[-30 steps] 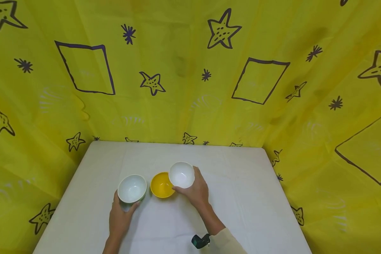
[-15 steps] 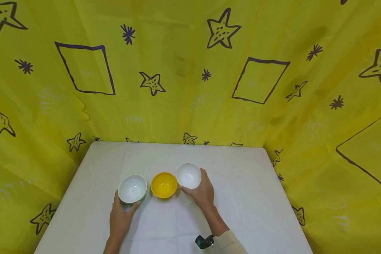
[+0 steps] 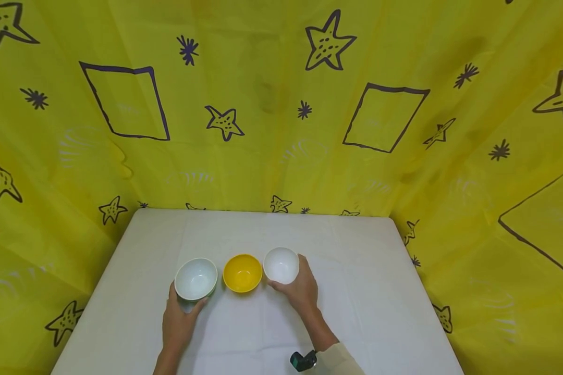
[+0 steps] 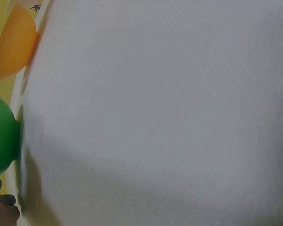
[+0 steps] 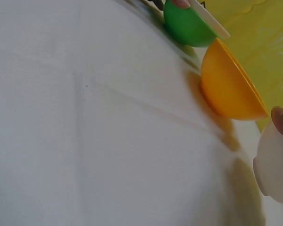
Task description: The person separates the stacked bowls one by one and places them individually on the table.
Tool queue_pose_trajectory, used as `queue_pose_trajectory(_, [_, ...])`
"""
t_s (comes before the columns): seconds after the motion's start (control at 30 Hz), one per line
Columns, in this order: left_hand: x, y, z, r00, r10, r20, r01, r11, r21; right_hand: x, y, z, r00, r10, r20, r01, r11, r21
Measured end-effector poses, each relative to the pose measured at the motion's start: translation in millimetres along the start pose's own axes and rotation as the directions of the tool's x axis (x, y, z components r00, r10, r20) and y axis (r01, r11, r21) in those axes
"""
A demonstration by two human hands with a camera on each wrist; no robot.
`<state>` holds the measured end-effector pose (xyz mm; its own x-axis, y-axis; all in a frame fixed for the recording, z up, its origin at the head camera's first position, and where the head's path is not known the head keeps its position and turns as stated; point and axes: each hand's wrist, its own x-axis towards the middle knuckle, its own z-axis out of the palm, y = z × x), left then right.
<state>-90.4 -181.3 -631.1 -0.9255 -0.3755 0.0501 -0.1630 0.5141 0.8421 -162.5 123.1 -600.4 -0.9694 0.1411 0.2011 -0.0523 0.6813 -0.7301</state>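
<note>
Three bowls stand in a row in the head view. At left, my left hand (image 3: 179,320) grips a green bowl (image 4: 2,134) between thumb and fingers; its inside looks white from above, and a pale rim shows over the green in the right wrist view. A yellow bowl (image 3: 242,273) sits upright in the middle, untouched, with a bare yellow inside. On the right, my right hand (image 3: 300,286) holds a white bowl (image 3: 281,265) by its side, thumb near the front rim. This white bowl is upright, close over the table and right beside the yellow one.
A white cloth covers the table (image 3: 366,291). Yellow curtains (image 3: 262,172) with drawn stars and rectangles surround its back and sides. A dark device (image 3: 303,360) is worn at the right wrist, by a beige sleeve (image 3: 335,360).
My right hand has carried the white bowl rightward from overlapping the yellow bowl, then slightly down and nearer to me. The left hand and its bowl have stayed in place.
</note>
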Motion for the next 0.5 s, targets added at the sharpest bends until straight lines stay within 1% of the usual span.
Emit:
queue_pose_trajectory(0.17, [-0.3, -0.1, -0.2, 1.0, 0.002, -0.001, -0.002, 1.0, -0.002, -4.5, 4.0, 4.9, 0.999, 0.037, 0.01, -0.037, 0.999, -0.019])
queue_pose_trajectory(0.5, [-0.8, 1.0, 0.2, 1.0, 0.0, -0.002, 0.0, 1.0, 0.001, -7.4, 8.8, 8.9, 0.999, 0.045, 0.016, -0.045, 0.998, -0.05])
